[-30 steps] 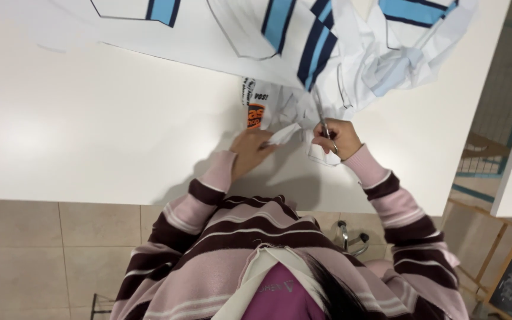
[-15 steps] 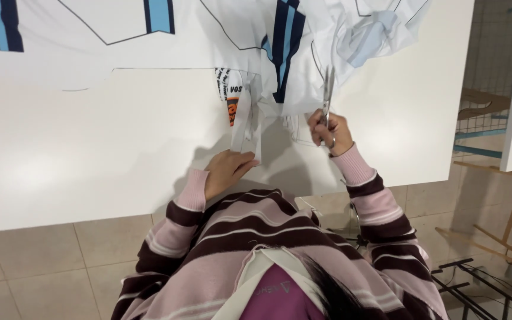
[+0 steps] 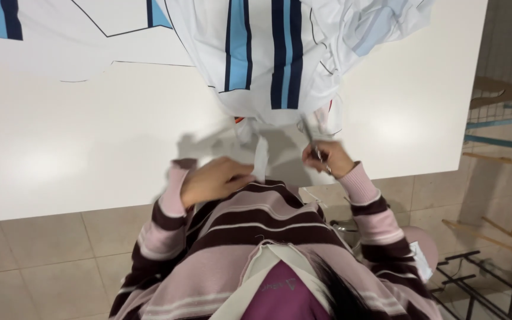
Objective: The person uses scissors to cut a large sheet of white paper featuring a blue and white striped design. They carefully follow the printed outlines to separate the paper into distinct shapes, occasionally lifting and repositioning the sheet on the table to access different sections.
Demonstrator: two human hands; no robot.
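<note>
At table edge, right hand [image 3: 329,159] gripping scissors [image 3: 312,141], orange label [image 3: 239,120] under shirt [image 3: 268,53]

The white garment with blue stripes [image 3: 268,53] runs off the top edge, so its full shape is lost. Just below its hem, the right hand [image 3: 329,159] is motion-blurred, and the thin tool [image 3: 311,137] it grips cannot be told. The left hand [image 3: 214,181], also below the hem, is smeared; a small orange patch [image 3: 239,120] peeks out, mostly covered.
</note>
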